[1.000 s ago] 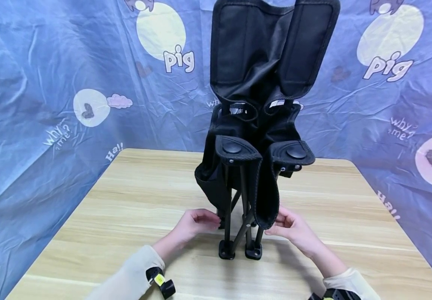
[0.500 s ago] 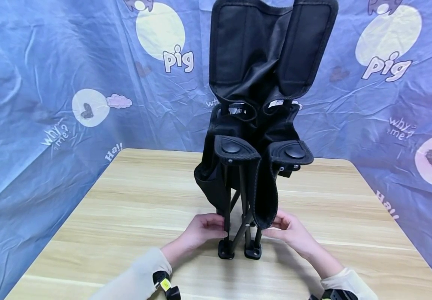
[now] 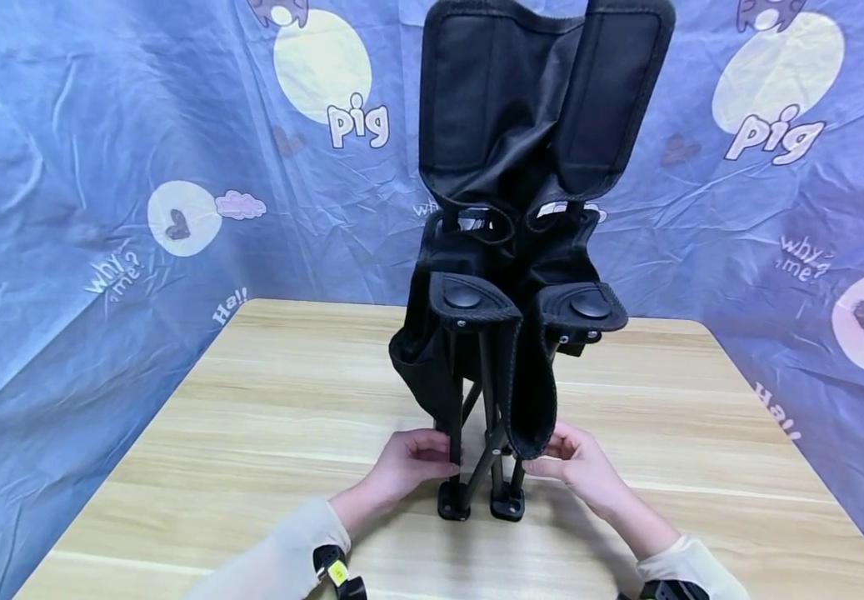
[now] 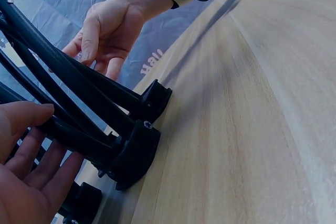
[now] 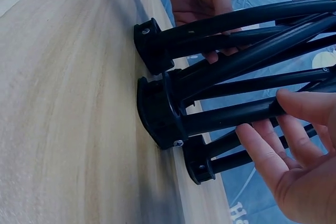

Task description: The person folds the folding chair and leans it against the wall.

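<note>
A black fabric folding chair stands upright on the wooden table, its frame largely folded together, backrest tall and creased. Its dark tubular legs cross low down and end in black plastic feet. My left hand pinches the left front leg just above its foot, thumb on one side and fingers on the other. On the opposite side, my right hand holds the right leg between thumb and fingers; part of those fingertips is hidden behind the seat fabric in the head view.
The light wooden table extends around the chair on all sides. Behind and beside it hangs a blue printed cloth. Each wrist carries a black strapped camera.
My left hand has moved right to the left leg and taken hold of it. The right hand has edged slightly closer round its leg. The chair stays in place.
</note>
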Available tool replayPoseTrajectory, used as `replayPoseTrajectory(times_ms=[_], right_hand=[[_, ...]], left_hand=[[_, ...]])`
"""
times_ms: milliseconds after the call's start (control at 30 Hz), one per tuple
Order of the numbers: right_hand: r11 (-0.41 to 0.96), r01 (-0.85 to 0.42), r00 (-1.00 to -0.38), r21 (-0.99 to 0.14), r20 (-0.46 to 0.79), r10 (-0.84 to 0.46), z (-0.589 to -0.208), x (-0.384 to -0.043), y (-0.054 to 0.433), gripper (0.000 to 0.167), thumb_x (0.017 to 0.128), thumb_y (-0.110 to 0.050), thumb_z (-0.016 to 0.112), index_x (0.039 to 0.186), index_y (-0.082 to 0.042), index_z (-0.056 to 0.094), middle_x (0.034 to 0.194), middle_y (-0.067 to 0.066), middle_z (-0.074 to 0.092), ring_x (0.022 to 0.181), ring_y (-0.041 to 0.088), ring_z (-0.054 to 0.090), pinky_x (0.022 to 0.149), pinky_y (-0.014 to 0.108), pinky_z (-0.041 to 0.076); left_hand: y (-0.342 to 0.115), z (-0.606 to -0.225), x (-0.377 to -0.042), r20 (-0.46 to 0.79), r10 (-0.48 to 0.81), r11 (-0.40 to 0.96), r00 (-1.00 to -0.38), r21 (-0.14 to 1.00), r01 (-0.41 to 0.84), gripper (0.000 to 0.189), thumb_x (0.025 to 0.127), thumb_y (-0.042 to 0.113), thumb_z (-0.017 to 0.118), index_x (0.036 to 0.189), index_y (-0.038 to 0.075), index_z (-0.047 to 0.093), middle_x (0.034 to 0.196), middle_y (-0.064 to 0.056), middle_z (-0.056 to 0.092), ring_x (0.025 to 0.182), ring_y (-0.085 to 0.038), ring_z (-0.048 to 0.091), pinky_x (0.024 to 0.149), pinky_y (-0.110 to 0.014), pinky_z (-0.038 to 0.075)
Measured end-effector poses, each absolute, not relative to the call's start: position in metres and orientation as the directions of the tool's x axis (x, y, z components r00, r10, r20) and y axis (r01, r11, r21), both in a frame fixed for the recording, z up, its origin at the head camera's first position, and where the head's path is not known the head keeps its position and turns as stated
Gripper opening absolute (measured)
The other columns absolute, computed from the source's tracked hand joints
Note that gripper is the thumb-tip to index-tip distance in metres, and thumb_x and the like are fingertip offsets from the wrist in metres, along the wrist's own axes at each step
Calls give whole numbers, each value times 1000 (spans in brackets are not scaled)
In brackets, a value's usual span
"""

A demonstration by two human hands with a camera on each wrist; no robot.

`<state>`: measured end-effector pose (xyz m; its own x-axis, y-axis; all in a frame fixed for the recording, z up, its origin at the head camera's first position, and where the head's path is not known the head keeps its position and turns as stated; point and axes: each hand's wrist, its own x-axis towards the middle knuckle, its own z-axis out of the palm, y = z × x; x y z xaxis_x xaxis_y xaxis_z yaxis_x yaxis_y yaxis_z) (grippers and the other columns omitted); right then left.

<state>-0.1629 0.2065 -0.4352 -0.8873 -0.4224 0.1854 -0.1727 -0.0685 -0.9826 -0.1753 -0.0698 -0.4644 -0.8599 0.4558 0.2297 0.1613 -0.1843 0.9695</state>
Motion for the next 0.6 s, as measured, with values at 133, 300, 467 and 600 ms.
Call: replayPoseTrajectory(times_ms=[133,300,467,600], right_hand=[[-68,-175,-892,-982,188,-410,-434,-162,206,49,82,14,67,107,-28,70,101,-7,74,94,10,70,80,24,57],[-73,-185,-897,-980,199,-395,-431,-159,205,49,81,16,67,105,-27,70,99,-7,74,91,10,69,78,23,57],[-47,-177,-907,-983,182,-379,-431,-160,204,49,80,15,68,104,-28,70,97,-7,74,88,10,70,76,23,58],[-24,-173,-911,-985,169,-377,-432,-163,203,48,81,13,68,105,-29,69,98,-7,74,86,11,69,75,23,58]], left_hand=[[-68,-463,-175,239,447,-194,-862,967,167,31,78,-18,68,106,-25,58,102,-44,61,86,-7,70,78,-26,59],[-69,-463,-175,241,449,-190,-861,967,172,30,79,-17,69,105,-25,58,101,-43,62,86,-8,70,78,-26,59],[-70,-463,-177,232,448,-171,-863,970,173,28,79,-17,69,104,-24,59,100,-41,63,86,-8,70,77,-26,59],[-69,-462,-180,213,443,-152,-871,975,161,27,79,-17,69,104,-23,61,100,-40,64,85,-8,70,76,-25,59]])
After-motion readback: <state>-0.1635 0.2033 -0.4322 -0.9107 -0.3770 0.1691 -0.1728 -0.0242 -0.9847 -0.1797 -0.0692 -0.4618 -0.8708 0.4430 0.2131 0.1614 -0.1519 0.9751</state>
